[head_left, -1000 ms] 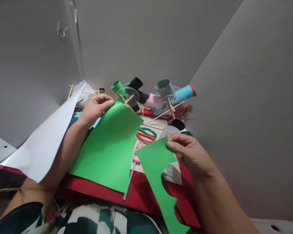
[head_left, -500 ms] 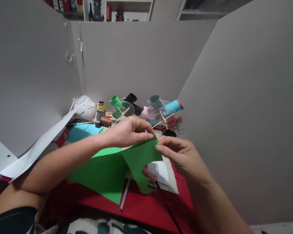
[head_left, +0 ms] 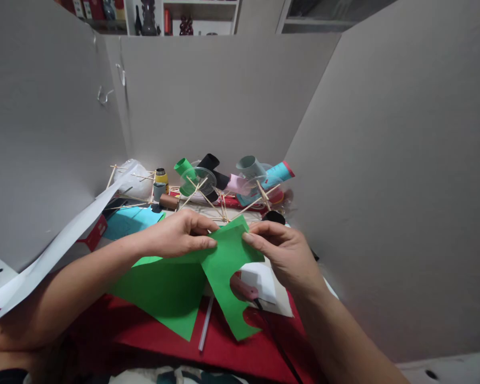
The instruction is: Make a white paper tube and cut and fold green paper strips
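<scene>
— What do the hands hold?

— Both pinch one green scrap; the left hand has thumb and fingers closed on its upper left edge; the right hand is closed the same way on its upper right corner.

— Where is the scrap?

— In the air between the hands, above the red mat; its lower end hangs down with curved notches cut in the right side.

— And below it?

— A larger green sheet lies on the mat, running under the left wrist and behind the scrap; a thin stick pokes out from under it; a pink glue gun lies just right of the scrap, on a white card.

— Further back?

— Paper rolls, green, black and teal, lie among wooden skewers; a yellow bottle stands to their left; blue paper lies near it.

— On the left?

— A white sheet leans over the left forearm; grey panels close the space in.
</scene>
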`<state>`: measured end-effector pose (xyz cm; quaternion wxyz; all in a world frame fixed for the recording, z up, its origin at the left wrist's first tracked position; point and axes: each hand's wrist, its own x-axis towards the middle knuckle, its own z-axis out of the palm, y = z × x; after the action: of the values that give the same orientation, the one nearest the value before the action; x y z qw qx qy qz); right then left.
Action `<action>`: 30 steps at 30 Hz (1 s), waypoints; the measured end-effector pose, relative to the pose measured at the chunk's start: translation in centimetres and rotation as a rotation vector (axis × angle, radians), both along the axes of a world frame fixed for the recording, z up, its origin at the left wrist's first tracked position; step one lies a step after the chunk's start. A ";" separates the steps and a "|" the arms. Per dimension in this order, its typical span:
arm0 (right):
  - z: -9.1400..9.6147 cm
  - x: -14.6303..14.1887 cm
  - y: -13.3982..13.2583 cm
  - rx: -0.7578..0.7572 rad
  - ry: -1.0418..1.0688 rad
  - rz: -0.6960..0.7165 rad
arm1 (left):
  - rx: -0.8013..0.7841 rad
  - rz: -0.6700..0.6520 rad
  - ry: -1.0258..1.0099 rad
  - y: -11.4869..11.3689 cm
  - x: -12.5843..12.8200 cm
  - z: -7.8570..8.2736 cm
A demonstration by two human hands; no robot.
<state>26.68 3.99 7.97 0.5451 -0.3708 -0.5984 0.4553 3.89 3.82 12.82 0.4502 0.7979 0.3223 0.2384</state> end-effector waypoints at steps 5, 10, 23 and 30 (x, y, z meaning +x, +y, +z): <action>-0.1 -0.4 -0.2 0.013 0.082 0.030 | -0.016 -0.016 -0.017 -0.3 -0.2 0.6; 0.4 -1.2 -1.1 0.108 0.112 -0.039 | -0.005 0.010 0.039 -0.7 -0.3 0.8; 0.4 -1.3 -2.5 0.305 0.105 -0.141 | 0.332 0.094 0.192 -1.9 -0.1 1.2; 0.1 -1.0 -2.5 0.306 0.125 -0.163 | 0.308 0.064 0.250 -2.1 0.1 0.9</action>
<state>25.68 1.51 8.02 0.6662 -0.3018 -0.5938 0.3354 4.01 1.73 13.73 0.2715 0.8700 0.3609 0.1981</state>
